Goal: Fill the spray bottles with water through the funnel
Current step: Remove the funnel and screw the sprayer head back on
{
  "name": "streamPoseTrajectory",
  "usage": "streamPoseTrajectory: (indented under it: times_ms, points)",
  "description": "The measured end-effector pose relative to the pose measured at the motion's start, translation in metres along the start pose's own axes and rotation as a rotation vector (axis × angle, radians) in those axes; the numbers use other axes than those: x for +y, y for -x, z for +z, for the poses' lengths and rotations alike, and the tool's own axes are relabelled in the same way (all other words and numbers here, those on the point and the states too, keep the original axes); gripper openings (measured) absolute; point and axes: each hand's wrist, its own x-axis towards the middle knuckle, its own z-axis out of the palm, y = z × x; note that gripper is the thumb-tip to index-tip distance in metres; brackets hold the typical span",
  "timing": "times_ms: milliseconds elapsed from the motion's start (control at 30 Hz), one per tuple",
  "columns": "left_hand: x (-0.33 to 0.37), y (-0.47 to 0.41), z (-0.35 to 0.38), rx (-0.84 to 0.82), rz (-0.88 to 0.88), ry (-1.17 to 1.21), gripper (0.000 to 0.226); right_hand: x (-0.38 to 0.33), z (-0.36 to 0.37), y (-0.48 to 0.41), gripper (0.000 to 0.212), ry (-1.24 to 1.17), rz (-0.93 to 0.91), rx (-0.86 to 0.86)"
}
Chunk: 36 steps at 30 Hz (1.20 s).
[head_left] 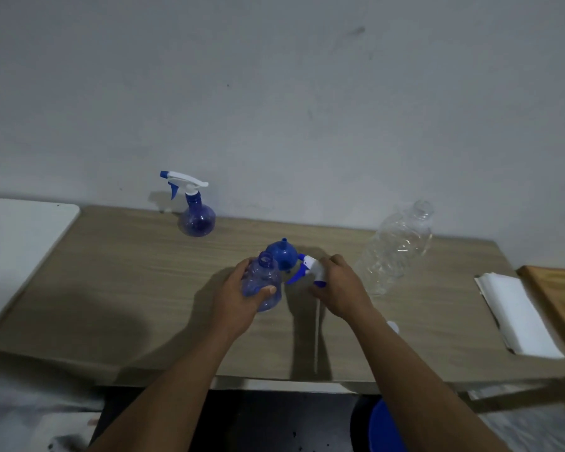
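My left hand (238,296) grips a round, translucent blue spray bottle (263,282) standing on the wooden table (128,288); its neck is open, with no head on it. My right hand (338,288) holds the white and blue trigger spray head (309,270), its dip tube trailing down toward the table's front. Just behind both, a blue funnel (282,254) lies upside down with its spout pointing up. A second blue spray bottle (196,210), with its trigger head on, stands at the back by the wall.
A clear uncapped plastic water bottle (397,246) stands to the right. A small white cap (393,326) lies beside my right forearm. A stack of white paper (516,318) and a wooden board (558,301) sit at the table's right end. A white surface (17,243) adjoins the left.
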Motion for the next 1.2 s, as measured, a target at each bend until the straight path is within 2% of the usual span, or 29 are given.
streamPoseTrajectory:
  times_ms: [133, 433, 667, 800, 1000, 1200]
  points:
    - [0.006, 0.005, -0.001, -0.012, 0.028, -0.009, 0.053, -0.014, -0.033, 0.013, 0.063, -0.102, -0.065, 0.172]
    - [-0.002, 0.004, 0.008, -0.014, -0.029, 0.118, 0.055, -0.082, -0.117, 0.029, 0.067, -0.319, -0.285, 0.587]
    - [-0.005, -0.002, 0.010, -0.025, -0.047, 0.227, 0.040, -0.121, -0.123, 0.027, 0.069, -0.328, -0.404, 0.764]
    - [-0.005, -0.005, 0.010, -0.042, -0.076, 0.222, 0.036, -0.125, -0.111, 0.022, 0.069, -0.311, -0.398, 0.739]
    - [0.000, -0.002, 0.005, -0.074, -0.072, 0.154, 0.049, -0.122, -0.085, 0.019, 0.066, -0.257, -0.372, 0.598]
    - [-0.005, -0.002, 0.008, -0.057, -0.034, 0.130, 0.043, -0.117, -0.056, 0.022, 0.062, -0.231, -0.299, 0.315]
